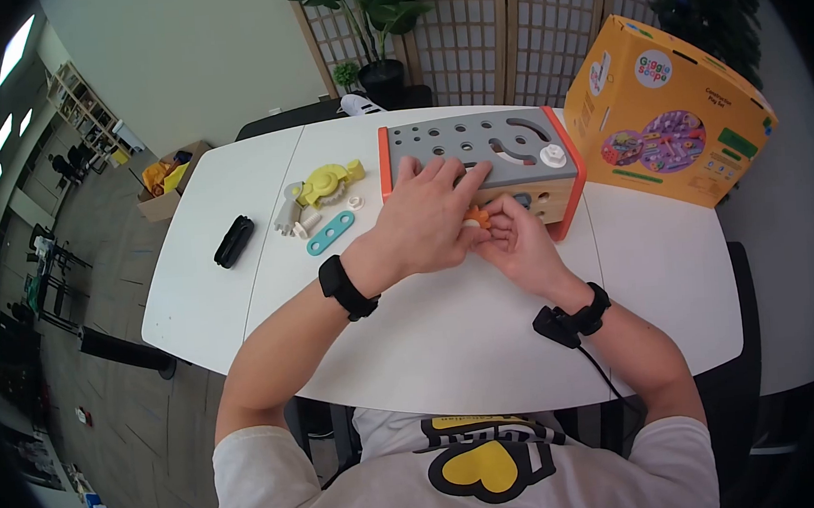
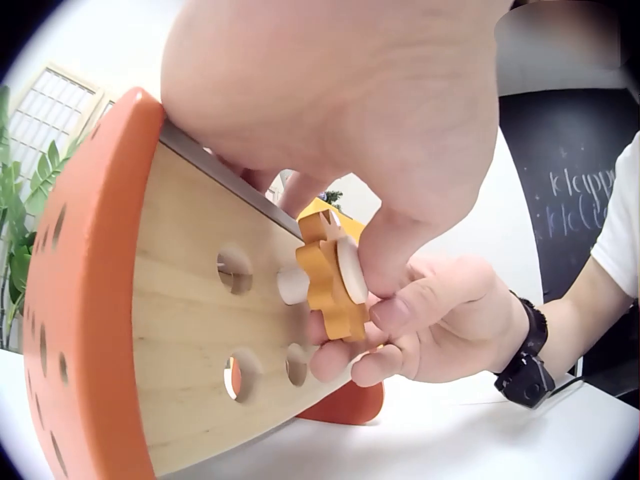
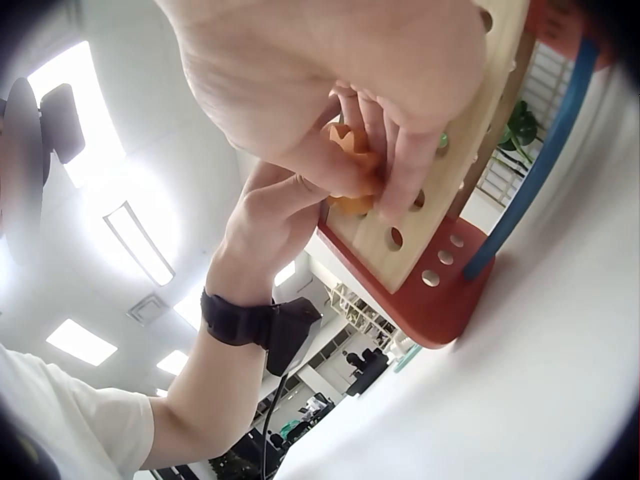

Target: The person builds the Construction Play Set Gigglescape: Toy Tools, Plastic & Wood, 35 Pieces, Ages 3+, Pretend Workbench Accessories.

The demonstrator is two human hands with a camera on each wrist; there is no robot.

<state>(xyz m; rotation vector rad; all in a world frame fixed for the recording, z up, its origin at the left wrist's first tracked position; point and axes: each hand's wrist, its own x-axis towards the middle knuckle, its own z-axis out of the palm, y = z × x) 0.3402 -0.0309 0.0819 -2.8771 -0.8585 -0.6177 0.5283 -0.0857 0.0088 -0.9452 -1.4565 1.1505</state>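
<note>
A toy workbench (image 1: 463, 135) with a grey perforated top and orange ends stands at the table's back. Against its holed wooden side panel (image 2: 185, 330) is an orange gear (image 2: 328, 275), with a white peg (image 2: 293, 287) through its middle, the shaft pointing at the panel. My right hand (image 1: 528, 250) pinches the gear's lower edge between thumb and fingers. The left hand (image 1: 428, 217) reaches over the bench, fingers stretched across the grey top, thumb pressing the peg's round white head (image 2: 352, 270). A white screw (image 1: 553, 156) sits in the top's right corner.
Left of the bench lie a yellow toy saw (image 1: 326, 181), a grey piece (image 1: 287, 211), a teal holed strip (image 1: 331, 233) and a small white nut (image 1: 355, 203). Farther left is a black case (image 1: 234, 241). A large yellow box (image 1: 666, 108) stands at the right.
</note>
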